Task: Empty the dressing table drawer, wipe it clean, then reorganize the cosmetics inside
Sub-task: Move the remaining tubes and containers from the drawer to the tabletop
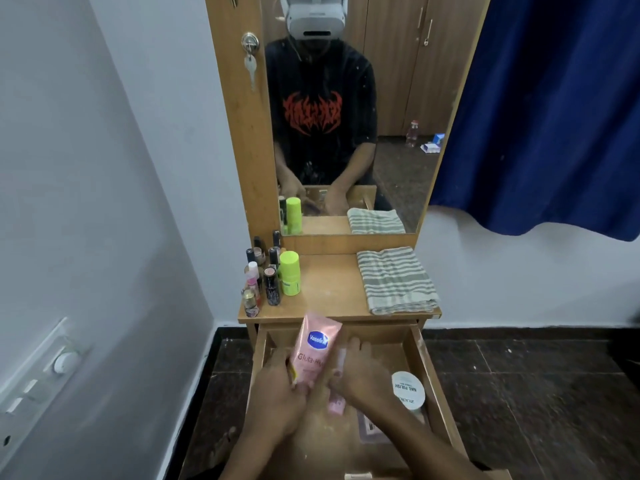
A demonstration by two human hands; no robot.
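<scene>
The left hand (277,386) is curled round the lower end of the pink plastic Vaseline tube (317,344), tilted above the open wooden drawer (420,355). The right hand (363,377) lies against a slim pale-pink item (337,400) beside it; we cannot tell if it grips. We judge the tube light, soft, slightly slick: hold it mid-body. Drawer walls hem both sides; the table (329,289) shows bare room between the lime-green cylinder (289,277) and the striped folded cloth (396,280).

Glossy pink plastic tube (317,344), matt wooden drawer (420,362), striped woven cloth (394,280), reflective mirror (398,98)
</scene>
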